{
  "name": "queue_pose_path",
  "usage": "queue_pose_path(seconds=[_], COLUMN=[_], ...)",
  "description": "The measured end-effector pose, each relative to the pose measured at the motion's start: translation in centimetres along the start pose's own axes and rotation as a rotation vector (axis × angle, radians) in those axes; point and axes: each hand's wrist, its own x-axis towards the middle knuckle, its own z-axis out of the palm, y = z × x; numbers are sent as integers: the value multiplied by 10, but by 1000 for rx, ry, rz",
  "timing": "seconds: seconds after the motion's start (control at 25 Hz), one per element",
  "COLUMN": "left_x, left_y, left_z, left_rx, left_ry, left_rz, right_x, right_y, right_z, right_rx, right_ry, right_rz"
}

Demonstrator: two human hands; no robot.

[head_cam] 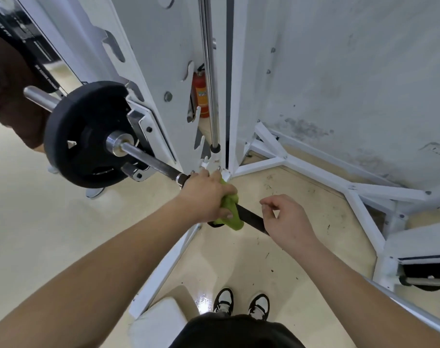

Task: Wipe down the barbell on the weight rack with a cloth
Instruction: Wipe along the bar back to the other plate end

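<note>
Barbell (pixel 153 163) sits on the white weight rack (pixel 158 59), its shaft running from 10 o'clock down toward centre frame and on toward 4 o'clock. Green cloth (pixel 230 214) is wrapped around the dark part of the shaft just below centre. Left hand (pixel 206 197) grips the cloth and the bar through it, fingers curled over the top and thumb underneath. Right hand (pixel 286 219) is just beside it at 4 o'clock, apart from the left, fingers loosely curled and holding nothing we can see; the bar passes under it, and we cannot tell if the palm touches. 1 black weight plate (pixel 85 136) is on the sleeve at 9 o'clock, close against the rack's bracket. A chrome guide rod (pixel 208 71) stands upright at 12 o'clock, with a red fire extinguisher (pixel 200 96) behind the rack beside it. Stained white wall (pixel 352 84) fills 2 o'clock. 2 black-and-white shoes (pixel 241 303) show on the pale floor (pixel 38 222) at 6 o'clock, and a white bench pad (pixel 161 320) at 7 o'clock.
</note>
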Motion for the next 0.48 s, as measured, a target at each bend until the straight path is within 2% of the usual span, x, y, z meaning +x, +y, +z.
queue_pose_path(seconds=[0.08, 0.16, 0.28, 0.4, 0.48], left_x=[9, 15, 22, 16, 11], left_y=[-14, -21, 34, 113, 103], left_z=[-6, -9, -3, 4, 5], left_rx=[-146, -198, -186, -288, -336], left_ry=[-40, -47, 40, 40, 71], left_rz=[52, 24, 28, 240, 227], right_x=[0, -2, -2, 1, 3], right_y=[6, 15, 22, 22, 23], right_z=[-7, -16, -28, -33, -35], right_rx=[10, 31, 42, 101, 95], right_ry=[-20, -9, 14, -56, -101], right_rz=[12, 13, 21, 109, 99])
